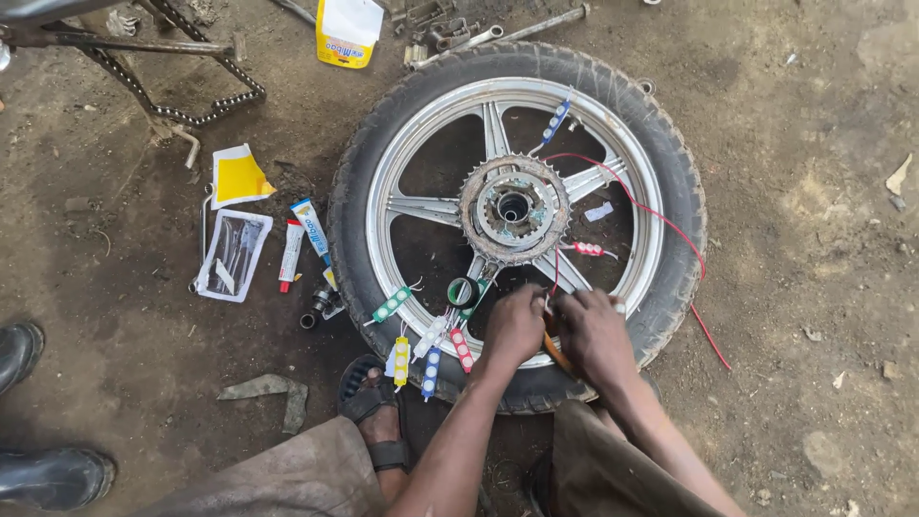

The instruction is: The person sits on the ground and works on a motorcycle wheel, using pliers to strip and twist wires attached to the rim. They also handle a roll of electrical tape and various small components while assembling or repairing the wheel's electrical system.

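A motorcycle wheel with a black tyre, silver spokes and a toothed sprocket lies flat on the dirt. My left hand and my right hand meet over the wheel's near rim, fingers closed around a small part on the rim. A wooden-handled tool shows between my hands; which hand holds it is unclear. A red wire runs across the wheel toward my hands. Several small coloured light modules lie on the near-left of the tyre, beside a green tape roll.
Glue tubes, a clear packet and a yellow card lie left of the wheel. A yellow-white bottle, wrenches and a drive chain lie beyond. My sandalled foot is by the tyre. Another person's black boots stand left.
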